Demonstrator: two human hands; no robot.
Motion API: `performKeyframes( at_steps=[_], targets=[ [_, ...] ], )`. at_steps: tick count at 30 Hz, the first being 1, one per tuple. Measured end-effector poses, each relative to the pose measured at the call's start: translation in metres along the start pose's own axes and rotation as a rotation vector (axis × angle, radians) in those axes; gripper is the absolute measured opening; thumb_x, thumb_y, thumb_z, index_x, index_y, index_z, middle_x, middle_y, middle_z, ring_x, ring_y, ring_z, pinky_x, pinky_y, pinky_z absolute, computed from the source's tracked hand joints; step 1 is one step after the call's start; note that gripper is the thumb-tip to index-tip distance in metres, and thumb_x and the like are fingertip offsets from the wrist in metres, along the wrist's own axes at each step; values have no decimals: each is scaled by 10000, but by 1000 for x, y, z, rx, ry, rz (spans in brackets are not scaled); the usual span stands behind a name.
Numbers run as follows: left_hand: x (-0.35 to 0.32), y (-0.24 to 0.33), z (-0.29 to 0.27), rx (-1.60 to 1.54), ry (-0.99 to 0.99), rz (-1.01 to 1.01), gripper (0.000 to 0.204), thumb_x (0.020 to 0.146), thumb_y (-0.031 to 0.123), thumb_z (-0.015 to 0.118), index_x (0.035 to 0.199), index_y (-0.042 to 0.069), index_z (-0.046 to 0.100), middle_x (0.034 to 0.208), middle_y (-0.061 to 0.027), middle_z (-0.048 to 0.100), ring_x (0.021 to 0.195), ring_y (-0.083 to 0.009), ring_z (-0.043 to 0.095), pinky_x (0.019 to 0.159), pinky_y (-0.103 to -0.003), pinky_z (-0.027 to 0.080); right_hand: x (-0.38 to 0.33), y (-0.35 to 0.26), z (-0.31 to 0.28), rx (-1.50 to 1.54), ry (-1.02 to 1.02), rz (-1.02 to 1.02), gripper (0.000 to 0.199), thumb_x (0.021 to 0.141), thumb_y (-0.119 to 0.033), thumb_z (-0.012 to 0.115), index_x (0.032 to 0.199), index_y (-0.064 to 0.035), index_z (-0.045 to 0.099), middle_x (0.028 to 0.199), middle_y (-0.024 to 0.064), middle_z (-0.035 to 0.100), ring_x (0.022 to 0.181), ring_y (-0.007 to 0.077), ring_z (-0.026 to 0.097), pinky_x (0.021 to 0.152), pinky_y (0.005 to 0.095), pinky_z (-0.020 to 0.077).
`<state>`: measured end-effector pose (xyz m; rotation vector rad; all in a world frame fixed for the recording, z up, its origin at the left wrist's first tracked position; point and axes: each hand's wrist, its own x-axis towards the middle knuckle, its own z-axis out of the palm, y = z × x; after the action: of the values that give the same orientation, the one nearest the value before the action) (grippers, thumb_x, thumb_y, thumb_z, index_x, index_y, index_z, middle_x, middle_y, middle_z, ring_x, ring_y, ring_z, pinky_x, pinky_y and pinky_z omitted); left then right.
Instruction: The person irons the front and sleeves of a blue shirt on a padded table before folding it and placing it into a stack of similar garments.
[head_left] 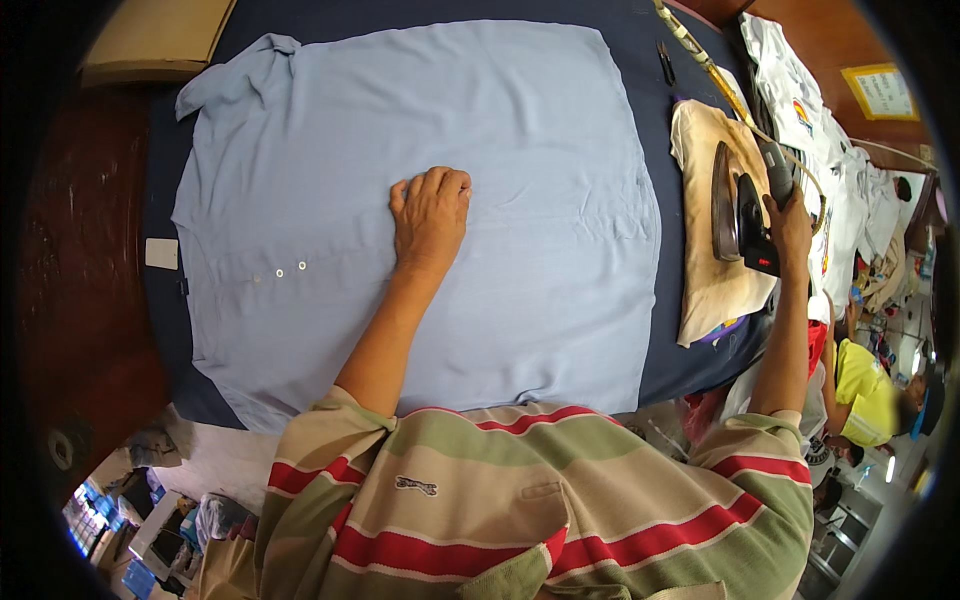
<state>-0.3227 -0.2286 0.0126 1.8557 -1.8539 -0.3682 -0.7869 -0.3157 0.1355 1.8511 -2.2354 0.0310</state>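
Observation:
A light blue shirt (pixel 520 120) lies spread out on a dark blue cloth-covered table, with a few white buttons (pixel 280 272) showing on its left half. Near the shirt's middle rests my left hand (pixel 430 212), its fingers curled in against the fabric; whatever they may hold is hidden. Off to the right, my right hand (pixel 790 225) is wrapped around the handle of a clothes iron (pixel 728 205). The iron sits on a beige, scorched-looking cloth pad (pixel 705 285), apart from the shirt. Some creases run across the shirt to the right of my left hand.
Small dark thread snips (pixel 666 62) lie beyond the pad. A cord-wrapped hose (pixel 705 65) comes down toward the iron. White garments (pixel 790 75) hang along the right side. A cardboard box (pixel 150 40) stands far left, and a white card (pixel 161 253) lies by the shirt's left edge. Another person (pixel 865 395) is at right.

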Motion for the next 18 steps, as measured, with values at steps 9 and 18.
performKeyframes(
  at_steps=[9, 18],
  targets=[
    [0, 0, -4, -110, 4, -27, 71, 860, 150, 557, 925, 126, 568, 927, 22, 562, 959, -162, 509, 965, -369, 268, 14, -26, -18, 563, -195, -115, 527, 702, -177, 692, 1143, 30, 492, 808, 104, 601, 676, 191, 580, 625, 303, 470],
    [-1, -7, -1, -169, 80, -52, 98, 812, 144, 605, 903, 145, 569, 896, 36, 580, 949, -158, 535, 927, -352, 295, -60, -216, -95, 363, -490, -787, 442, 704, -258, 682, 1075, -75, 526, 794, 193, 635, 773, 371, 621, 686, 420, 491]
  ],
)
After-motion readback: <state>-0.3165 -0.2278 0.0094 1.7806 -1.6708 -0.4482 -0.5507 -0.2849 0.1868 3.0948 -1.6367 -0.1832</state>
